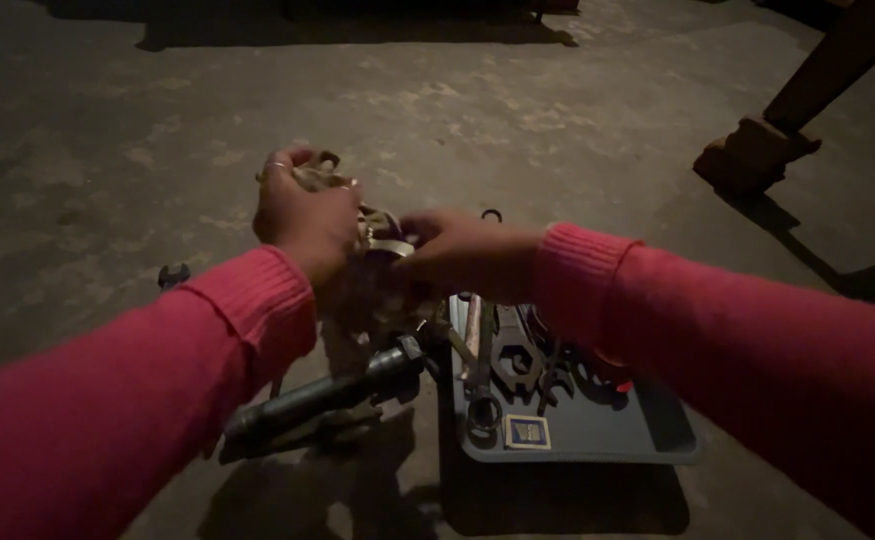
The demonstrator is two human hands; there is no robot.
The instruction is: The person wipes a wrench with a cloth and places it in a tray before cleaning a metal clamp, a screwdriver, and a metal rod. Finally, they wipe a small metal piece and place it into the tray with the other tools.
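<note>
Dim concrete floor (pixel 517 110), dark tool tray (pixel 647 440) w/ wrenches (pixel 497 355) on it. Just above tray, left hand (pixel 302 220) & right hand (pixel 457 255) both clench a crumpled rag (pixel 377 235). Heavy bolt (pixel 332 390) lies left of tray.

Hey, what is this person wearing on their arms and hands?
Both arms wear pinkish-red knit sleeves with ribbed cuffs at the wrists. The hands are bare, no gloves. The left hand has a thin, light-coloured ring on one finger; no ring shows on the right hand.
</note>
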